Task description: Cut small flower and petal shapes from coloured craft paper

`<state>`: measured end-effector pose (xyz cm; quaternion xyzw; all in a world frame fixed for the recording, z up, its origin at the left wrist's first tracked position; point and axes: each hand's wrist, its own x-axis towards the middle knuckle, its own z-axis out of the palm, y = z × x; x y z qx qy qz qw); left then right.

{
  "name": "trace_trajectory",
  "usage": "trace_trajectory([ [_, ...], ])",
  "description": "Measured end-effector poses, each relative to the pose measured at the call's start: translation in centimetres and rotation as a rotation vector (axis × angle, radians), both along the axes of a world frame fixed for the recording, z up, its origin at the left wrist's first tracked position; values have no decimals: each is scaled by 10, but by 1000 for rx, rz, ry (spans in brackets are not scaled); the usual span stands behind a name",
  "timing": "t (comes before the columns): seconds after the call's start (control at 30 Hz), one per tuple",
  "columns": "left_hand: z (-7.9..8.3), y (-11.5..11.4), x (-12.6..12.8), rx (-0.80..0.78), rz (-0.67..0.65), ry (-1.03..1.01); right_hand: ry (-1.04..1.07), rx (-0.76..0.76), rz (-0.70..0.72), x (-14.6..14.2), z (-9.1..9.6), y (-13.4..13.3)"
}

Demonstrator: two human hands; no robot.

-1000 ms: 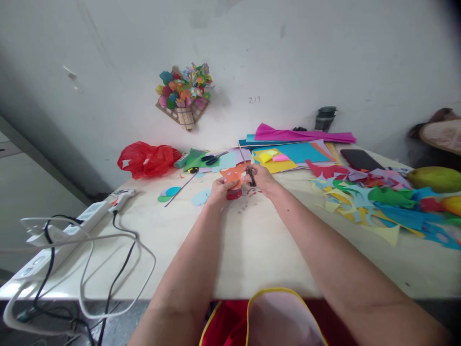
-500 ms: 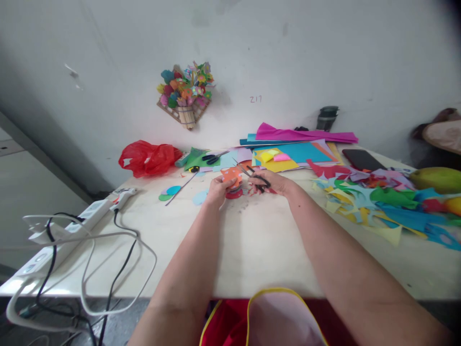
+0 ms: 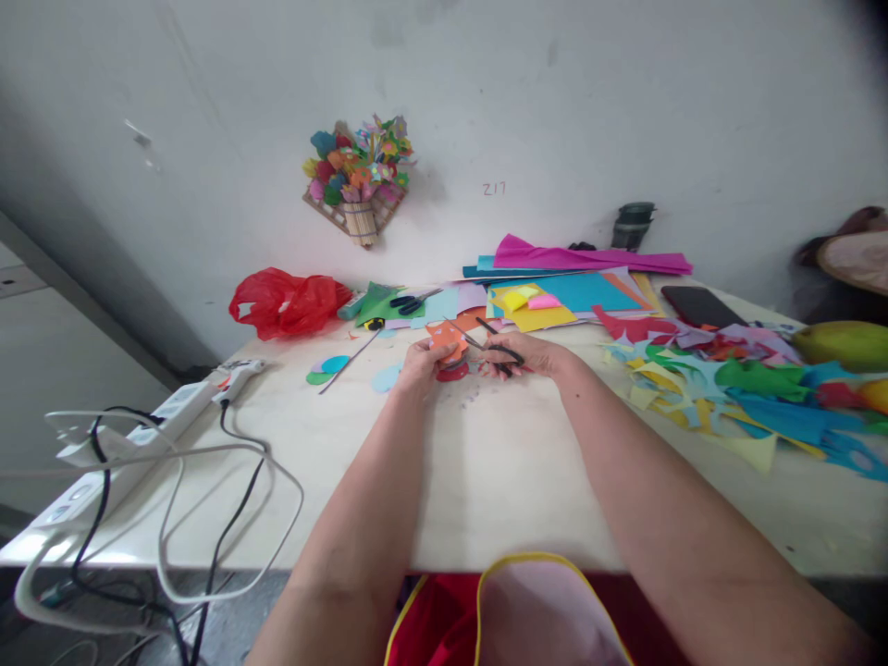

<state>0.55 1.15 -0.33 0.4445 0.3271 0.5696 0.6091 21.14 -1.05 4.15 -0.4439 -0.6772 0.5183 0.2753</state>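
Note:
My left hand [image 3: 418,363] is closed on a small orange piece of paper [image 3: 446,339], held just above the table. My right hand [image 3: 527,354] grips black-handled scissors [image 3: 491,349] whose blades point left and meet the orange paper's edge. Beneath the paper lies a red round scrap [image 3: 451,372], with tiny paper snippets scattered around it on the pale table [image 3: 478,462].
Stacked coloured paper sheets [image 3: 561,296] lie at the back, with a second pair of scissors [image 3: 409,302]. Cut paper scraps [image 3: 749,388] spread at the right beside a phone [image 3: 700,307]. A red plastic bag [image 3: 288,303] sits back left; power strips and cables [image 3: 139,444] occupy the left edge.
My right hand swung the scissors from upright to lying low, blades pointing left into the orange paper. The left hand stayed nearly still with the paper.

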Motion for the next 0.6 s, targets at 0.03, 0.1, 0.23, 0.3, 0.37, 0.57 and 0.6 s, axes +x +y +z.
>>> trace_trajectory([
  [0.03,0,0,0,-6,-3,0,-4,6,7,0,-1,1],
  [0.1,0,-1,0,-15,-4,-2,-4,15,17,0,-2,2],
  [0.23,0,-1,0,-26,-3,2,-9,14,23,0,-4,3],
  [0.3,0,-1,0,-24,-5,7,-12,11,16,-1,-5,4],
  [0.37,0,0,-1,-20,-10,15,-14,11,14,-1,-5,4],
  [0.57,-3,2,-2,0,-20,22,-26,4,16,-2,-4,3],
  [0.6,-3,3,-2,1,-15,25,-28,3,10,-2,-4,3],
])
